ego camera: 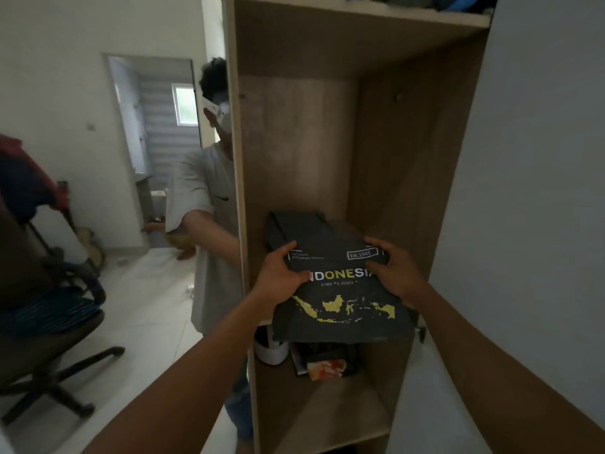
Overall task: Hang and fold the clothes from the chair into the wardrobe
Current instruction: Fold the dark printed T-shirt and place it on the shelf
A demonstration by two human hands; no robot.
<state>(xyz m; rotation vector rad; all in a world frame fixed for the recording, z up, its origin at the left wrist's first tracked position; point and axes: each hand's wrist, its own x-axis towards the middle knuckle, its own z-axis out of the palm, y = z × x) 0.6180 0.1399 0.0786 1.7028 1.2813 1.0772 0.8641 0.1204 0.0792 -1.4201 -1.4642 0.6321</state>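
A folded black T-shirt [340,309] with a yellow map print and the word INDONESIA is held flat at the front of the open wooden wardrobe [386,152]. My left hand [281,273] grips its left edge and my right hand [393,273] grips its right edge. Its far end reaches over the middle shelf, where another folded dark garment [294,229] lies at the back left. An office chair [49,322] at the left carries striped blue cloth on the seat and red and dark clothes over its back.
A mirror on the wardrobe's left side [203,208] reflects a person in a grey shirt. The lower shelf holds a white round object [271,352] and a red-and-white packet [327,368]. A white door or wall [523,191] stands at the right. Blue items sit on the top shelf.
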